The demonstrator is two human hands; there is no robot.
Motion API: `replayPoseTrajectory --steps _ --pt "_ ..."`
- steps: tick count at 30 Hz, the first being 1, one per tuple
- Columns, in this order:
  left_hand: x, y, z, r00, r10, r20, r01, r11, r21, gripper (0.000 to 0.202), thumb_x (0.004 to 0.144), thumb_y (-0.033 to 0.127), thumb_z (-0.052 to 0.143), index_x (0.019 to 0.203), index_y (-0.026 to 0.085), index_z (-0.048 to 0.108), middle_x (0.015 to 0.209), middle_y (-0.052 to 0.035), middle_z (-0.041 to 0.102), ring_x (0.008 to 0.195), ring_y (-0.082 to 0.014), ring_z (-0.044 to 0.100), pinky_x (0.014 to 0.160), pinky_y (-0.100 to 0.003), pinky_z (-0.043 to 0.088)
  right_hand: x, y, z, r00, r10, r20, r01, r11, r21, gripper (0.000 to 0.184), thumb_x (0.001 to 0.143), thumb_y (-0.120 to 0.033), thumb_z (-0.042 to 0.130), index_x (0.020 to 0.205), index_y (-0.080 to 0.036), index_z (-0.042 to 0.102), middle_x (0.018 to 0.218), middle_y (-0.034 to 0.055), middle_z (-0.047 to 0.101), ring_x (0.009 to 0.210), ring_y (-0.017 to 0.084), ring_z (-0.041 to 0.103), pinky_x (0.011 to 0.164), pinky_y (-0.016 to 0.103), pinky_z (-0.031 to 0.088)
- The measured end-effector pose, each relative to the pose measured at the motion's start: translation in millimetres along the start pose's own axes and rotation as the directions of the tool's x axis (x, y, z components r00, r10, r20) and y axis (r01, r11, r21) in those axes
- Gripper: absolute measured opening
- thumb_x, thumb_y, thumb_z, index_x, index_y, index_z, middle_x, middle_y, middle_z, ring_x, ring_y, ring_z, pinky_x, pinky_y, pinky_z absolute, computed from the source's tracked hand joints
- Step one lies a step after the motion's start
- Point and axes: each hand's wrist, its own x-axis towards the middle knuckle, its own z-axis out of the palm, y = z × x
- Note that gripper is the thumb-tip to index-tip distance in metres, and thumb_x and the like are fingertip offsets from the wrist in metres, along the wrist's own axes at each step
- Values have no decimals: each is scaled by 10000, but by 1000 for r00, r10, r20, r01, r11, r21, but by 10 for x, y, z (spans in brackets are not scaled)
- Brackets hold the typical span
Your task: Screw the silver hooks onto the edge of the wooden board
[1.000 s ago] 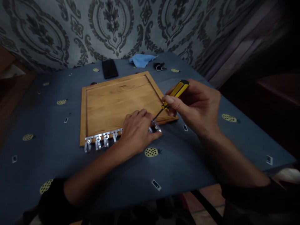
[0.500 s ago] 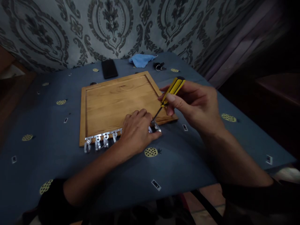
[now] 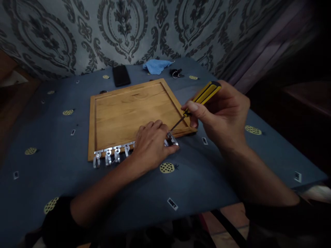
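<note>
A wooden board with a raised frame lies on the table. Along its near edge runs a metal hook rail with several silver hooks hanging off the side. My left hand is closed over the rail's right part, thumb in front and fingers on the board, hiding some hooks. In my right hand, a yellow-and-black screwdriver is pinched between thumb and fingers. Its shaft slants down to the left, and the tip is at the rail's right end beside my left fingers. Whether it sits in a screw is too small to tell.
Behind the board are a black phone, a blue cloth and a bunch of keys. A blue-grey tablecloth with pineapple prints covers the table. A patterned curtain hangs along the far edge.
My right hand has shifted right, and the screwdriver now leans lower, its handle farther to the right. The tip stays at the rail's right end. My left hand and the board hold still.
</note>
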Motion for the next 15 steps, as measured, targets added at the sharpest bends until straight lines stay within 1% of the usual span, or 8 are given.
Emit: replayPoseTrajectory --steps 2,7,11,15 --pt "-2 -2 3 1000 5 -2 -5 1000 -3 335 863 448 725 1033 174 633 1089 -56 650 1072 -272 600 901 -430 465 5 -2 0 1000 3 3 -3 1000 -9 326 744 -466 858 727 -251 614 653 -36 628 403 84 506 329 260 426" --pt "1 -1 4 1000 0 3 0 1000 0 341 859 448 729 1031 168 634 1088 -57 648 1071 -275 599 895 -435 469 5 10 5 998 38 57 -37 999 -21 373 724 -529 852 711 -263 592 652 -51 637 408 84 492 329 257 436" --pt "1 -2 2 1000 4 0 -4 1000 5 334 862 451 723 1029 175 633 1092 -56 651 1067 -274 601 887 -431 472 -4 1 2 996 73 59 -72 997 -29 381 706 -521 867 704 -263 586 671 -31 648 419 98 493 345 290 446" --pt "-1 -2 -1 1000 -2 0 2 1000 19 324 863 458 719 1014 186 628 1087 -52 650 1065 -272 601 889 -423 467 -8 0 -9 992 113 57 -111 993 -33 375 659 -504 898 703 -274 605 690 -21 653 444 124 503 364 319 455"
